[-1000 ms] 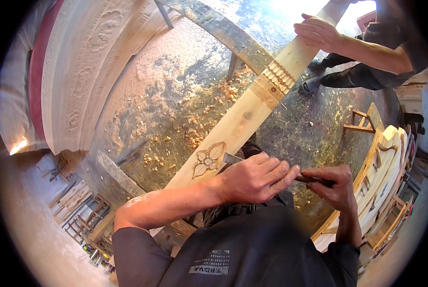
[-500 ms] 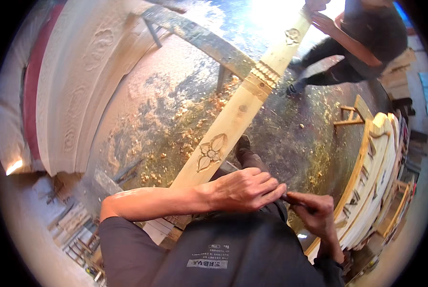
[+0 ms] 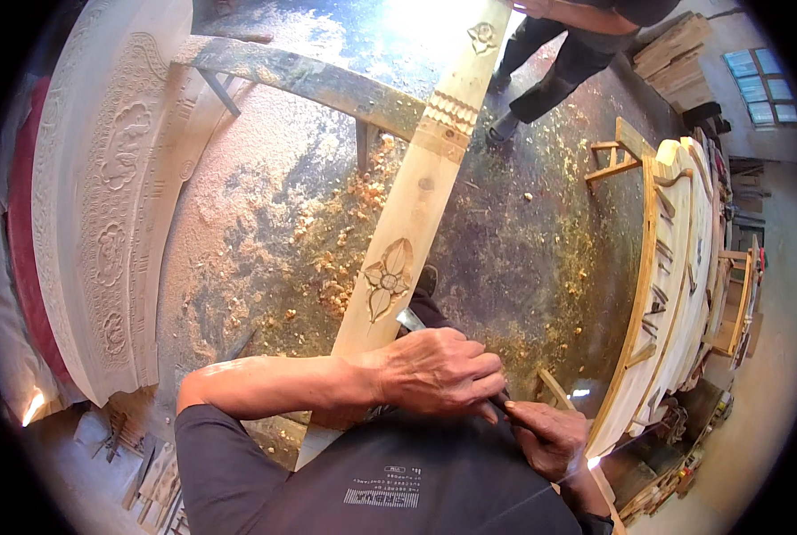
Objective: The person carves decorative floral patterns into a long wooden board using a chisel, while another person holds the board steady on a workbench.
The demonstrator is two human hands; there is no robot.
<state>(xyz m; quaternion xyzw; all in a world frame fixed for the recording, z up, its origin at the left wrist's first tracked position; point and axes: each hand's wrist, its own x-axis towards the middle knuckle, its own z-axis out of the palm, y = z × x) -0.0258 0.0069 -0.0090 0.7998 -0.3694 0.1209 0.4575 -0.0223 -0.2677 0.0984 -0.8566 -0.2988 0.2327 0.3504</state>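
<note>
Holding a chisel [image 3: 409,319] near the plank [image 3: 423,187] are left hand [image 3: 440,370] and right hand [image 3: 550,435].

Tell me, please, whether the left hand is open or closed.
Closed: the left hand has its knuckles bent, fingers curled round the chisel.

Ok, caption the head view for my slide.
Left hand and right hand grip a chisel near the flower carved in a long wooden board.
</note>
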